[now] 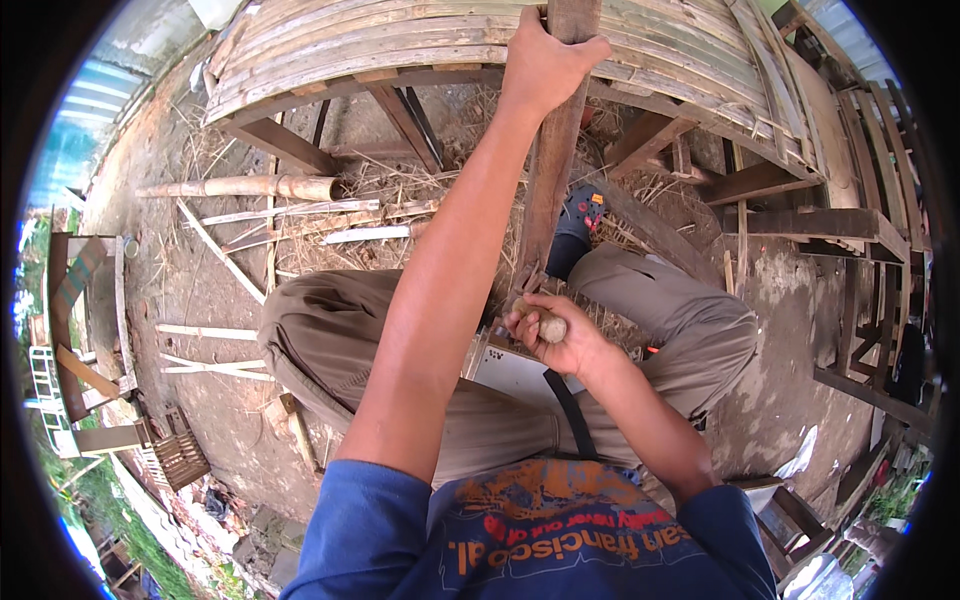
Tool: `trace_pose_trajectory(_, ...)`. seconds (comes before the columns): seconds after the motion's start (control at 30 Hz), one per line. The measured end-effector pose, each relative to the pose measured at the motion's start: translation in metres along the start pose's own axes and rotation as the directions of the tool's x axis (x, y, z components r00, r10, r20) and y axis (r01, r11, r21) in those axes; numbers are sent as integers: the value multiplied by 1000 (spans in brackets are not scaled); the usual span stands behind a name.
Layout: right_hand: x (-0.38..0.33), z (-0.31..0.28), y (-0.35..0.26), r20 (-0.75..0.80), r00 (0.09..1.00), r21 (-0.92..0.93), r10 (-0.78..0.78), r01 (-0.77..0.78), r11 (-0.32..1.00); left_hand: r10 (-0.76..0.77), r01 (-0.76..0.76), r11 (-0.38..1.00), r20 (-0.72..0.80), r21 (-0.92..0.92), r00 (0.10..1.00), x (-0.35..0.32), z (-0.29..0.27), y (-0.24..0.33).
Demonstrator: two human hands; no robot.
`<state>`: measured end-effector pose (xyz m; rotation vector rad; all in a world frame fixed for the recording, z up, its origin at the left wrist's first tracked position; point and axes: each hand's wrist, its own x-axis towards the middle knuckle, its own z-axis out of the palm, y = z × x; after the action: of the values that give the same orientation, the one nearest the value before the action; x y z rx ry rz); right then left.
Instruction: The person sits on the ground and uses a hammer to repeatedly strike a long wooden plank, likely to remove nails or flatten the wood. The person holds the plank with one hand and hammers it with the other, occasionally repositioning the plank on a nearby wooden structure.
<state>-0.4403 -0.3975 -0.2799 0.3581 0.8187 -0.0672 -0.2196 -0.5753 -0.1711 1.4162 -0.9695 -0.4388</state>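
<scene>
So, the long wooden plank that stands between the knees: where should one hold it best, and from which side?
Probably near its upper end, from the left side, where the left hand already wraps the wooden plank. The plank stands nearly upright and is narrow enough for fingers to close around its edge. The right hand is busy at the foot, holding a tool handle.

Soft, even daylight fills the head view; nothing is dim and no hard sun patches fall on the dirt ground (200, 290). Shadows are faint and diffuse, deepest under the slatted bamboo platform (420, 40) and between the person's knees. The strip of roofing at the upper left washes out toward pale blue-white. Fisheye distortion is strong: the platform's slats bow into an arc, the timber frames at the right edge lean and curve, and a black ring closes off the corners. The centre is sharp; detail smears and softens toward the rim, with slight colour fringing there.
</scene>
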Motion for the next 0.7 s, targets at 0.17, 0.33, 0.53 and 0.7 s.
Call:
trace_pose_trajectory(0.17, -2, 4, -11, 120, 986, 70, 115, -124, 990, -18, 18, 1000, 3, -3, 1000, -1, -1, 4)
trace_pose_trajectory(0.33, -1, 12, -15, 125, 989, -107, 73, -60, 993, -11, 12, 1000, -4, 29, 1000, 0, -1, 3)
trace_pose_trajectory(0.53, -8, -3, 28, -13, 957, -510, -291, 244, 825, -7, 7, 1000, 7, 14, 1000, -2, -2, 5)
trace_pose_trajectory(0.7, -20, -12, 34, 132, 895, -459, -427, 437, 773, -38, 38, 999, 12, -3, 999, -5, -3, 10)
